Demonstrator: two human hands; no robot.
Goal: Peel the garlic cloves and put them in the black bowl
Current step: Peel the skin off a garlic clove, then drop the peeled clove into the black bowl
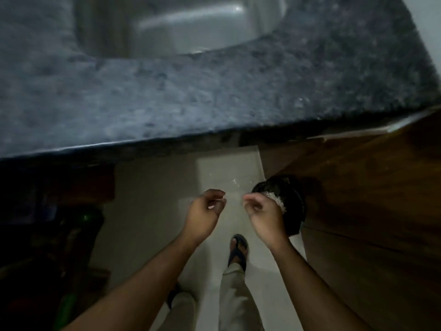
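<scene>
My left hand (207,209) and my right hand (261,211) hang below the counter's front edge, over the pale floor. Both have loosely curled fingers, and I see nothing held in either. The right hand's fingertips are bunched close to its thumb. Just right of it, a dark round container (290,204) stands low down, with pale papery flakes (276,199) on its near side. The view is too dim to tell whether this is the black bowl. No garlic cloves are in view.
A dark speckled stone counter (214,96) fills the upper half, with a steel sink (181,22) set into it. A brown wooden cabinet door (372,199) stands open at the right. Pale flecks (235,181) lie on the floor tiles. My sandalled foot (238,249) is below the hands.
</scene>
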